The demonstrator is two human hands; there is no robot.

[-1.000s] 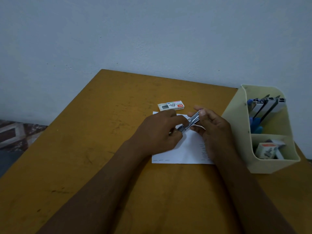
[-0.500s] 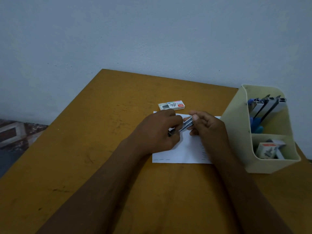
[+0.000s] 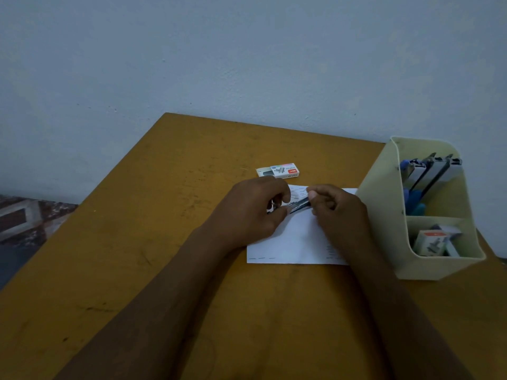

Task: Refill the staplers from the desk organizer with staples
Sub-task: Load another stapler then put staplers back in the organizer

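Note:
A small dark stapler [image 3: 299,206] lies low over the white paper sheet [image 3: 297,242], held between both hands. My left hand [image 3: 252,212] grips its near end with curled fingers. My right hand [image 3: 336,209] pinches its far end between thumb and fingers. Most of the stapler is hidden by the fingers. A staple box [image 3: 277,171] lies on the table just beyond the hands, its tray partly slid out. The cream desk organizer [image 3: 384,215] stands at the right with several staplers [image 3: 430,171] upright in its rear compartment.
The organizer's front compartment holds small staple boxes [image 3: 432,241]. The brown table [image 3: 137,256] runs to a pale wall at the back. Its left edge drops to a patterned floor [image 3: 24,223].
The stapler's raised top has come down to nearly flat against the paper. My right hand has curled tighter over its far end and shifted slightly left.

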